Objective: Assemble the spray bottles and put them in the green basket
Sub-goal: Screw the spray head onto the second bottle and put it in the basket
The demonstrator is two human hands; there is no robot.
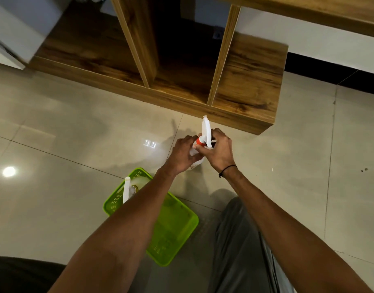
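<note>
White spray bottle (195, 154) gripped in left hand (181, 154); right hand (218, 151) closed on trigger head (206, 132), best twisted square onto neck

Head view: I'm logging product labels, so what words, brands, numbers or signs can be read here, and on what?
None can be read.
The spray bottle in the left hand and right hand: faint marks low on its body, too small to read.
The spray bottle in the green basket: no text shows.
</note>
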